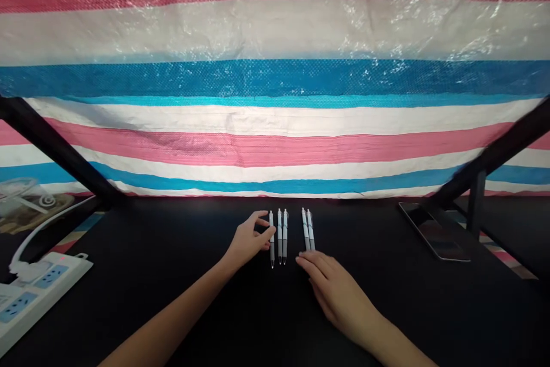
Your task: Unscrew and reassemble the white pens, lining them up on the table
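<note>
My left hand (pixel 249 241) is at the leftmost white-and-grey pen (pixel 271 249). Its thumb crosses the pen's middle, while the index finger is stretched out and apart from the thumb. Just to the right, two similar pens (pixel 282 235) lie side by side, tips toward me. Past a gap lies another pair of pens (pixel 308 227), close together and slightly slanted. My right hand (pixel 333 287) lies over the near ends of this pair with its fingers stretched out, hiding the tips. All the pens rest on the black table (pixel 206 321).
A dark phone (pixel 433 232) lies at the right. On the left is a white power strip (pixel 47 292) with a plug and cable, and a clear plastic container (pixel 26 201) behind it. Black slanted bars (pixel 64 149) flank the table. A striped plastic sheet (pixel 275 149) hangs behind.
</note>
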Demonstrator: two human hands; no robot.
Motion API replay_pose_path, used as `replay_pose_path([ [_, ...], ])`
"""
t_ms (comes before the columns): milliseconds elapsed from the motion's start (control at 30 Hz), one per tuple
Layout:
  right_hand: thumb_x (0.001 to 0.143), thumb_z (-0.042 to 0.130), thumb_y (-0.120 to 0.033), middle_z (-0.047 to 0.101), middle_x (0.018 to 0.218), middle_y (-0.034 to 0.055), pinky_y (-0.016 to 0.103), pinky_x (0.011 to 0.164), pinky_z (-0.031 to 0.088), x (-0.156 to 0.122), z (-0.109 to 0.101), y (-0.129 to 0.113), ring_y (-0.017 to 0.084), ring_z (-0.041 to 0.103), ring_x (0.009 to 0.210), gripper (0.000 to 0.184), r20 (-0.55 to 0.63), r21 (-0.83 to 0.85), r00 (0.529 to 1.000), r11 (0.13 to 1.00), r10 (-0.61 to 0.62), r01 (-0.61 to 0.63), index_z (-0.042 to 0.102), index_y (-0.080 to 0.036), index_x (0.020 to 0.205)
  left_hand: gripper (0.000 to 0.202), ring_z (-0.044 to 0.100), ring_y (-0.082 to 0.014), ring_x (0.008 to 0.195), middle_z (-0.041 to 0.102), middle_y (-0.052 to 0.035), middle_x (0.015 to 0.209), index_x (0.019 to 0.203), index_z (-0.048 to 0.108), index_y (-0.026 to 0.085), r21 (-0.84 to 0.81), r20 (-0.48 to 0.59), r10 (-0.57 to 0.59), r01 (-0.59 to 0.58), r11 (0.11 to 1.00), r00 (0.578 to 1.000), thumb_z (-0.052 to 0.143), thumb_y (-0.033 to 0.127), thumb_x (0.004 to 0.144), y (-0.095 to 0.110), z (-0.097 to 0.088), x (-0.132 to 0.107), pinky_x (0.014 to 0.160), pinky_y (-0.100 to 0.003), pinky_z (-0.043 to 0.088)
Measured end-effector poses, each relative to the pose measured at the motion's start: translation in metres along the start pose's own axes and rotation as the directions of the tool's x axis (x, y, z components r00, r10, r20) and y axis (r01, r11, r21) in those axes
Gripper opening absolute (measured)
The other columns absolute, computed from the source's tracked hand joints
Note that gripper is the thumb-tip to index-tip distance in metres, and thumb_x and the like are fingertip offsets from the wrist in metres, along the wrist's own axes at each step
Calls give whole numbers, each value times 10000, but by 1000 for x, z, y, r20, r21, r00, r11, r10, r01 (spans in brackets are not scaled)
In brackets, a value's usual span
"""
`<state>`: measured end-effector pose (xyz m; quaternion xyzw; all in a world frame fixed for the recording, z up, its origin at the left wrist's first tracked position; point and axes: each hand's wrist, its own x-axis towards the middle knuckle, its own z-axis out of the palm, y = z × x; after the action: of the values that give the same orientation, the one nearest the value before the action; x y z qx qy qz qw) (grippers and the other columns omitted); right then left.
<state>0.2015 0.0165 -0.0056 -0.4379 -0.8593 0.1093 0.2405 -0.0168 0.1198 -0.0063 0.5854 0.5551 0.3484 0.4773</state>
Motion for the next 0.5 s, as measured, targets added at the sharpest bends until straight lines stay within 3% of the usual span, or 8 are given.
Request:
replay_pose_path([
  [33,900,399,-22,628,1287,167,498,943,477,2,4,7,335,577,1182,440,-22,-171,995,981,-97,91,541,-120,1305,514,683,-151,551,659,-121,1048,1232,541,136,-4,21,-16,16,1000,1000,693,323,779,1,-1,-10,547,-340,623],
  [100,893,451,-25,689,1189,168,534,919,476,6,15,18,364,608,1127,377,-41,-414,978,894,-205,170,601,-96,1231,495,697,-163,604,663,-135,1072,1219,534,136,-36,68,-80,82,996,995,689,316,785,3,-4,-31,591,-344,623],
  [200,881,512,-32,742,999,135,472,854,506,9,29,28,318,667,966,255,-28,-550,959,805,-283,221,680,-98,1061,486,706,-186,756,658,-142,1128,1222,535,152,-131,151,-136,156,979,979,690,296,785,6,-6,-57,666,-329,611],
  [367,886,515,-23,728,887,104,404,820,517,9,19,27,251,653,847,203,51,-518,917,775,-395,363,689,-114,934,455,688,-185,771,668,-122,1130,1207,571,185,-195,200,-142,181,964,970,694,280,779,5,-1,-85,637,-306,585],
  [500,945,460,-49,721,918,96,402,818,518,2,-9,16,230,632,845,227,-84,-353,859,821,-506,449,658,-103,1042,360,669,-182,759,672,-95,1066,1161,612,200,-267,178,-86,132,955,980,660,278,812,2,5,-97,616,-295,572],
])
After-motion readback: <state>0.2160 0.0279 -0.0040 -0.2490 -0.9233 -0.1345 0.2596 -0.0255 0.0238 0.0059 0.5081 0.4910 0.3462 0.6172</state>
